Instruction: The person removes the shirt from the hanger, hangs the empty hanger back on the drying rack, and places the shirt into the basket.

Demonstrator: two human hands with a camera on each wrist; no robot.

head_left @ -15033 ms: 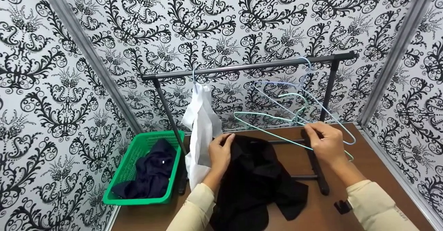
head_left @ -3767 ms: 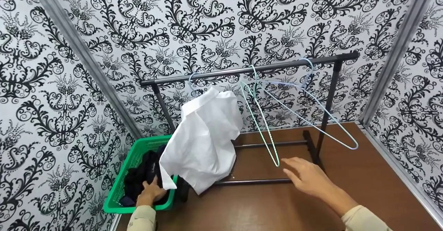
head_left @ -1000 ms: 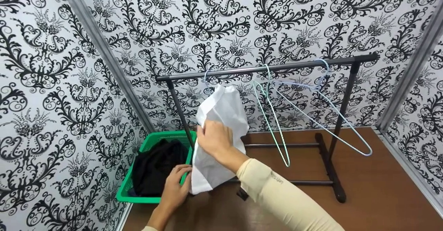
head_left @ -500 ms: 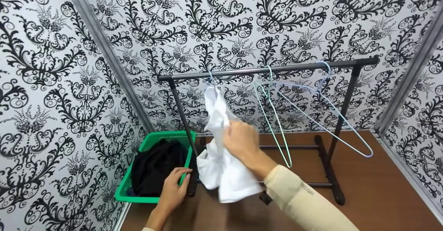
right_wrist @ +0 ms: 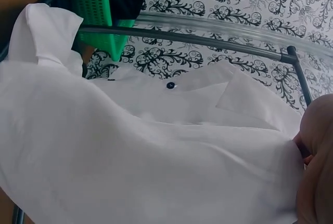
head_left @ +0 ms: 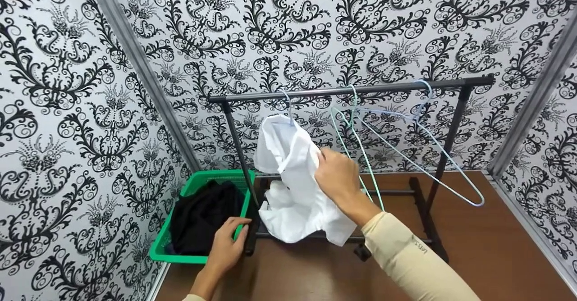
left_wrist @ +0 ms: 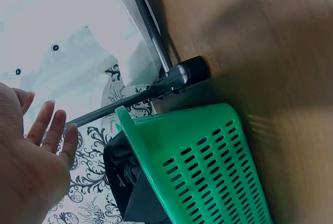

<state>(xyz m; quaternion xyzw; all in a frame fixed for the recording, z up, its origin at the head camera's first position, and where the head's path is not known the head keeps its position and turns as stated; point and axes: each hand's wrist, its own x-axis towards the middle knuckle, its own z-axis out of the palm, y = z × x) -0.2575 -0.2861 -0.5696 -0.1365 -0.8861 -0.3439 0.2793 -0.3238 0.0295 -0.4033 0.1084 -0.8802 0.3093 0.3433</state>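
Head view: one white shirt [head_left: 299,188], on a hanger whose hook [head_left: 289,102] sits at the left part of a dark rail [head_left: 315,92]; lower cloth bunched. One right hand [head_left: 339,175], fingers curled, gripping the shirt's edge below the collar. One left hand [head_left: 226,246], fingers loosely bent, nothing held, by the rim of a green basket [head_left: 180,259]; contact cannot be told. One black garment [head_left: 205,222], heaped in the basket. One green hanger [head_left: 360,143] and one pale blue hanger [head_left: 451,168], both on the rail, neither carrying a garment. Progress, as judged: shirt already hung, its handling seemingly unfinished, cloth uneven; black garment off the rail.

Left wrist view: left hand, fingers apart and half-extended, without a hold. Basket's slotted wall, beside a rack foot [left_wrist: 195,70] on a brown tabletop [left_wrist: 291,130]. Shirt beyond, two dark buttons [left_wrist: 55,48] showing.

Right wrist view: shirt across most of the frame, single button [right_wrist: 170,85] near its upper edge. Right hand at the right margin, against the cloth; fingertips hidden.
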